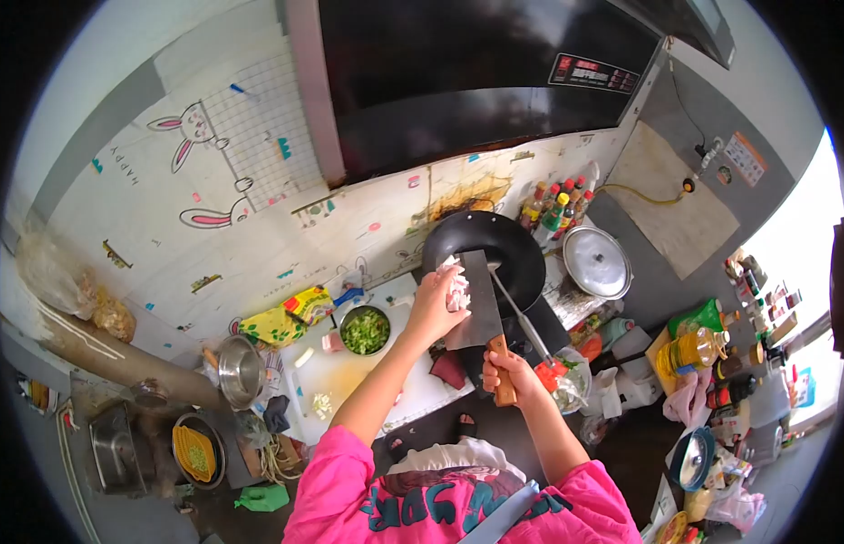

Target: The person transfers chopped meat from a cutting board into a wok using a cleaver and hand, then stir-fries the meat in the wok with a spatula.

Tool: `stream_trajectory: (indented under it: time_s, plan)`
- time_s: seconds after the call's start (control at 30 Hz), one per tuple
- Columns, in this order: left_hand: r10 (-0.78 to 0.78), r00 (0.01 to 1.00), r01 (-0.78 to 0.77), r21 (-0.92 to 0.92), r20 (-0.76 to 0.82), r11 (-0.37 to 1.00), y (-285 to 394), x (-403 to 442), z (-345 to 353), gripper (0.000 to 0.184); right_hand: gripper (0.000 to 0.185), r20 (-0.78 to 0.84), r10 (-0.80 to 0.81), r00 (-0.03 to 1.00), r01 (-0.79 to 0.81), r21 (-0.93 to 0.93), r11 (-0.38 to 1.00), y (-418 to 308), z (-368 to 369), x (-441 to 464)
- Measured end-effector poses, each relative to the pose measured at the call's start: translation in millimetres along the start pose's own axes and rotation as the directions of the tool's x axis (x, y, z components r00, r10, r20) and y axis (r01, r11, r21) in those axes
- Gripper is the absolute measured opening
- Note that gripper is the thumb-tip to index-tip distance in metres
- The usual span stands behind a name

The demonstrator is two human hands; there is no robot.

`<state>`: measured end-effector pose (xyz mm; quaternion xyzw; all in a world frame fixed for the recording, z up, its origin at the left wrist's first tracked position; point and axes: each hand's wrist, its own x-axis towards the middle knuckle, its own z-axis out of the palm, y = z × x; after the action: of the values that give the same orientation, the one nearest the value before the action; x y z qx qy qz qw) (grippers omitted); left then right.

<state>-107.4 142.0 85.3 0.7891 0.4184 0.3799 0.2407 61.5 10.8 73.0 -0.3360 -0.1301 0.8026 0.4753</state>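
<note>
My right hand [517,376] is wrapped around the wooden handle of a cleaver [483,313], its broad blade pointing up towards the wok. Pale pink sliced meat [455,288] is gathered at the left side of the blade. My left hand [428,313] curls round this meat and holds it against the blade. Just beyond stands a black wok [472,231] on the stove, with a long-handled spatula [523,317] resting in it. A bowl of chopped green vegetables [365,331] is on the white counter, left of my left forearm.
Sauce bottles [558,213] and a silver lid [597,261] stand right of the wok. A range hood [476,72] hangs above. Yellow packets [286,317] and a steel pot [241,372] are at left. Oil bottles [689,354] crowd the right side.
</note>
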Motion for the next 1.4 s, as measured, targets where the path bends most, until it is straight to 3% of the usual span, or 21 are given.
stream_trajectory:
  time_s: [0.17, 0.2, 0.33, 0.43, 0.6, 0.7, 0.73, 0.77, 0.83, 0.87, 0.9, 0.97, 1.03, 1.13, 1.2, 1.23, 1.3, 1.4]
  plan:
    - [0.044, 0.999, -0.044, 0.021, -0.025, 0.999, -34, 37, 81, 0.061, 0.010, -0.093, 0.077, 0.993, -0.084, -0.074, 0.994, -58, -44, 19]
    - [0.037, 0.999, -0.036, 0.031, -0.021, 0.999, -42, 43, 93, 0.049, 0.010, -0.096, 0.097, 0.991, -0.105, -0.079, 0.991, -66, -50, 24]
    - [-0.080, 0.997, 0.079, 0.074, 0.005, 0.994, -72, 55, 130, 0.035, 0.010, -0.155, 0.157, 0.975, -0.178, -0.125, 0.976, -95, -57, 36]
    - [-0.191, 0.982, 0.189, 0.076, 0.014, 0.979, -90, 61, 152, 0.035, 0.011, -0.143, 0.204, 0.969, -0.224, -0.146, 0.964, -112, -60, 37]
    - [-0.260, 0.965, 0.261, 0.114, -0.026, 0.959, -94, 78, 171, 0.034, 0.015, -0.146, 0.139, 0.979, -0.165, -0.183, 0.969, -123, -76, 31]
    - [0.141, 0.976, -0.051, 0.459, -0.164, 0.887, -128, 86, 199, 0.028, 0.015, -0.153, 0.072, 0.986, -0.113, -0.276, 0.954, -132, -66, 10]
    - [0.011, 0.997, 0.007, 0.215, -0.082, 0.977, -129, 88, 199, 0.022, 0.015, -0.146, 0.047, 0.988, -0.091, -0.312, 0.946, -133, -65, 5]
    - [-0.053, 0.998, 0.050, 0.159, 0.017, 0.986, -130, 88, 196, 0.021, 0.015, -0.145, 0.018, 0.989, -0.064, -0.322, 0.945, -132, -67, 1]
    - [-0.166, 0.962, 0.156, 0.062, 0.218, 0.986, -111, 91, 173, 0.019, 0.016, -0.137, -0.036, 0.990, -0.013, -0.340, 0.940, -128, -73, -8]
    - [-0.212, 0.954, 0.188, 0.128, 0.210, 0.974, -70, 95, 144, 0.022, 0.017, -0.116, -0.046, 0.992, 0.006, -0.323, 0.946, -125, -73, -12]
    - [-0.189, 0.977, 0.177, 0.115, 0.099, 0.977, -71, 96, 142, 0.026, 0.017, -0.116, -0.076, 0.990, 0.040, -0.292, 0.956, -122, -69, -18]
    - [-0.205, 0.977, 0.207, -0.025, 0.052, 0.978, -40, 96, 103, 0.030, 0.016, -0.101, -0.124, 0.987, 0.095, -0.256, 0.962, -113, -62, -26]
    - [-0.102, 0.995, 0.102, 0.003, -0.019, 0.995, -12, 82, 62, 0.030, 0.016, -0.061, -0.140, 0.988, 0.129, -0.159, 0.979, -99, -49, -35]
    - [-0.095, 0.993, 0.083, -0.151, -0.076, 0.985, -3, 38, 14, 0.030, 0.018, 0.028, -0.158, 0.987, 0.160, -0.109, 0.981, -69, -27, -43]
    - [-0.118, 0.989, 0.100, -0.186, -0.090, 0.977, 17, -2, -30, 0.032, 0.018, 0.088, -0.151, 0.985, 0.157, -0.074, 0.985, -42, -10, -45]
    - [-0.159, 0.980, 0.114, -0.316, -0.120, 0.942, 17, -23, -45, 0.034, 0.019, 0.106, -0.133, 0.986, 0.140, -0.065, 0.988, -28, 0, -45]
    - [-0.227, 0.958, 0.141, -0.403, -0.175, 0.904, 20, -66, -80, 0.035, 0.020, 0.143, -0.103, 0.984, 0.111, -0.048, 0.993, 5, 24, -44]
    - [-0.331, 0.920, 0.207, -0.456, -0.211, 0.866, 2, -132, -122, 0.039, 0.023, 0.189, -0.010, 0.982, 0.022, -0.061, 0.998, 57, 53, -37]
